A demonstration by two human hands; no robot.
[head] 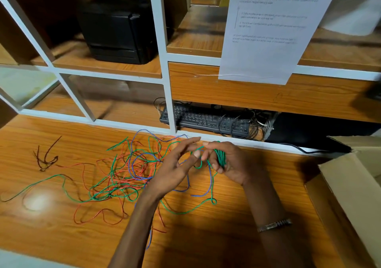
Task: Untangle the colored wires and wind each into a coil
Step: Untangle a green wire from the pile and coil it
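A tangle of green, red and blue wires [127, 170] sprawls over the wooden desk [237, 236]. My right hand [228, 164] grips a small green coil [221, 157] wound around its fingers. My left hand [175, 168] is just left of it, fingers extended, with the green wire passing between thumb and fingers toward the coil. A green strand [191, 211] loops down across the desk below both hands. A short dark brown wire [45, 156] lies apart at the far left.
A white-framed shelf [167, 75] stands along the desk's back edge, with a black keyboard [206, 119] and loose cables beneath. An open cardboard box [354, 185] sits at the right. A printed sheet [268, 30] hangs above.
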